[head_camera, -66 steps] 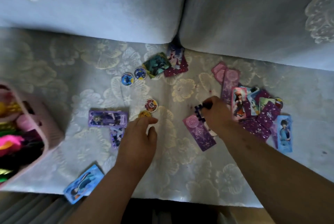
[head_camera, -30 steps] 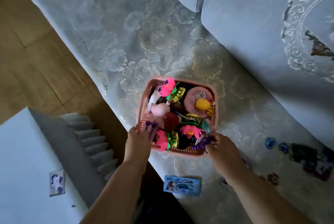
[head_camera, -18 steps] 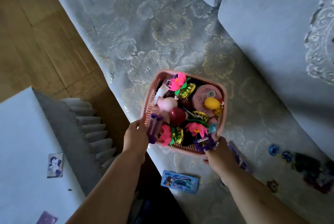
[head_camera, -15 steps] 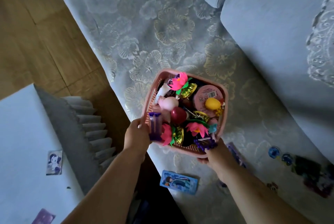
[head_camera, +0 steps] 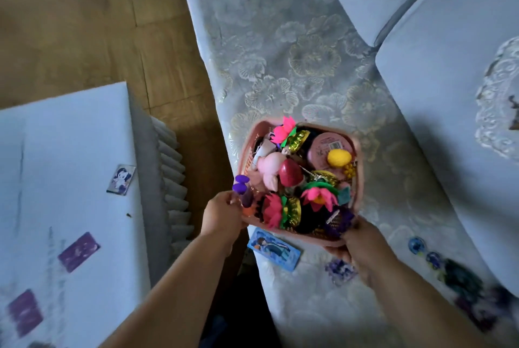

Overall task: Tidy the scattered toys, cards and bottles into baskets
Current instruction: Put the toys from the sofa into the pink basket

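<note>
A pink plastic basket (head_camera: 361, 168) sits on the pale blue, flower-patterned sofa seat (head_camera: 280, 38), heaped to the rim. Inside, at its 12 o'clock edge, is a bright pink paper lotus (head_camera: 283, 131). A round pink tub (head_camera: 323, 145) with a yellow egg-shaped toy (head_camera: 339, 157) on it fills the 2 o'clock corner. A pale pink plush figure (head_camera: 266, 169) and a glossy red egg-shaped toy (head_camera: 290, 174) lie at the middle, and two more lotuses with gold foil lie towards 6 o'clock.

The left hand (head_camera: 222, 213) is at the basket's 8 o'clock corner, its fingertips pinching a purple knobbed toy piece (head_camera: 242, 188) that stands upright at the rim. The right hand (head_camera: 356, 243) is curled around the 5 o'clock corner, fingers beneath. A frilly purple toy (head_camera: 340, 219) lies just by its thumb, and I cannot tell whether the thumb pins it.

On the seat at the basket's 6 o'clock lies a blue picture card (head_camera: 273, 248), between the two forearms. Two small blue discs (head_camera: 417, 244) lie at 4 o'clock. At 9 o'clock, across the wooden floor (head_camera: 84, 24), a white table (head_camera: 70, 137) bears a pony card (head_camera: 121, 179) and purple cards (head_camera: 79, 251).
</note>
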Motion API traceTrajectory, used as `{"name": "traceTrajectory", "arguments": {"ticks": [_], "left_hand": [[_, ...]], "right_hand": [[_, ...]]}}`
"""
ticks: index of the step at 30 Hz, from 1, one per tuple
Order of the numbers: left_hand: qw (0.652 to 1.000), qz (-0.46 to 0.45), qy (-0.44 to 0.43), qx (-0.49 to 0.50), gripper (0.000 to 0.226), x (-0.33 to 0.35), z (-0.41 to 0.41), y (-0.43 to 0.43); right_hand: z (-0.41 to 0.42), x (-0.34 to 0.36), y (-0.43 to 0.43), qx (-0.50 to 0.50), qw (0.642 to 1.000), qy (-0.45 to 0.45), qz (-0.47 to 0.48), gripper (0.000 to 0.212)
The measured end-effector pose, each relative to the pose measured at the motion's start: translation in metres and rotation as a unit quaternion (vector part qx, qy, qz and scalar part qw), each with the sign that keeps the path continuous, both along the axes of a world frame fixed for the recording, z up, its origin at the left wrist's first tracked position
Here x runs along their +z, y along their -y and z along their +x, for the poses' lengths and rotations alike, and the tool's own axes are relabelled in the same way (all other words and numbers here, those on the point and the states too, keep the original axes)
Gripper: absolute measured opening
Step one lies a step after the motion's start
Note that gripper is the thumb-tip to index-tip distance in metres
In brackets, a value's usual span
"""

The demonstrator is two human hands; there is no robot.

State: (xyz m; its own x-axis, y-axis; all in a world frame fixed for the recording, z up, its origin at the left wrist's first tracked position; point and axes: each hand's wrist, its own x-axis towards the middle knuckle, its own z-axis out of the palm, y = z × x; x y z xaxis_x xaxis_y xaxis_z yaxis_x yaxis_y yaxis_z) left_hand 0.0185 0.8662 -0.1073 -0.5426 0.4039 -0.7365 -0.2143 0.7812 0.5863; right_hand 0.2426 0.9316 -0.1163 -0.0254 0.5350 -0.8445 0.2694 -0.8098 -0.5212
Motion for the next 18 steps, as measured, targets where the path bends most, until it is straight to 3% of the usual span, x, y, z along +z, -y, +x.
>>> {"name": "traceTrajectory", "arguments": {"ticks": [6, 12, 18], "left_hand": [[0.996, 0.025, -0.025, 0.077, 0.021, 0.017, -0.008, 0.087], [0.982, 0.033, -0.036, 0.183, 0.025, 0.023, -0.067, 0.166], [0.934, 0.067, -0.021, 0.351, 0.016, 0.044, -0.139, 0.236]], "right_hand": [[-0.025, 0.024, 0.03, 0.041, 0.998, -0.015, 0.044, 0.03], [-0.108, 0.041, 0.066, 0.139, 0.988, -0.036, 0.059, 0.029], [-0.232, 0.046, 0.104, 0.272, 0.96, -0.055, 0.042, 0.022]]}}
